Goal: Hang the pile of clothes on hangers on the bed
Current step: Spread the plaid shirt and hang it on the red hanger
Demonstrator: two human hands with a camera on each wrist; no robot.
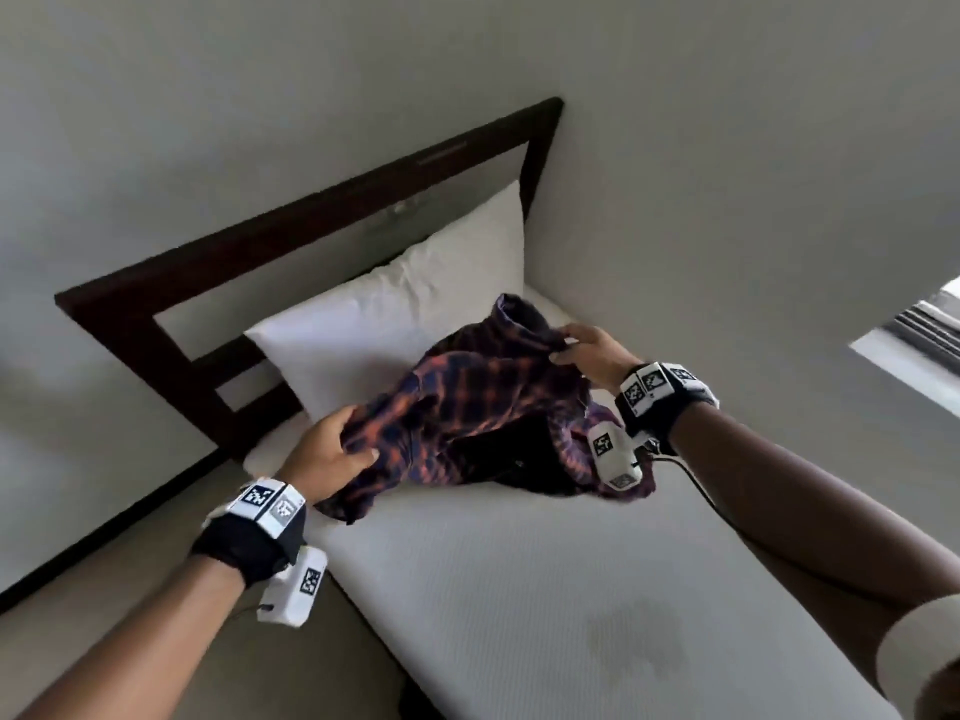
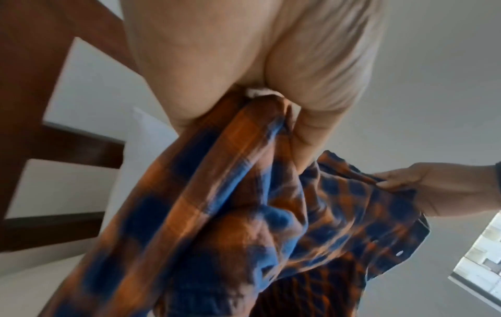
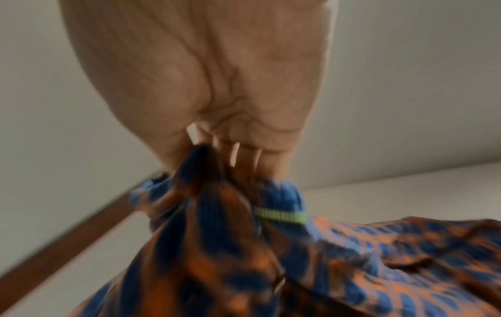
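The plaid shirt [image 1: 467, 413], checked in orange and blue, is held bunched above the bed [image 1: 498, 574] just in front of the white pillow [image 1: 384, 324]. Its long axis runs across the mattress from the edge nearer the headboard's [image 1: 171, 330] open frame to the wall side, rising toward the wall end, and loose folds hang down from it until they touch the sheet.

At the shirt's left end, the left hand [image 1: 332, 454] grips a thick gather of cloth; the fingers are curled round it from above and the thumb [image 2: 303, 145] presses along the fabric, which trails down below the palm. That forearm reaches in from the bed's outer edge, wrist about level.

At the shirt's right, higher end, the right hand [image 1: 592, 350] pinches a fold between thumb and curled fingers [image 3: 252, 156], the cloth hanging beneath the fingertips. A green striped tag [image 3: 280, 215] shows just under that grip. The right arm stretches over the mattress from the wall side.
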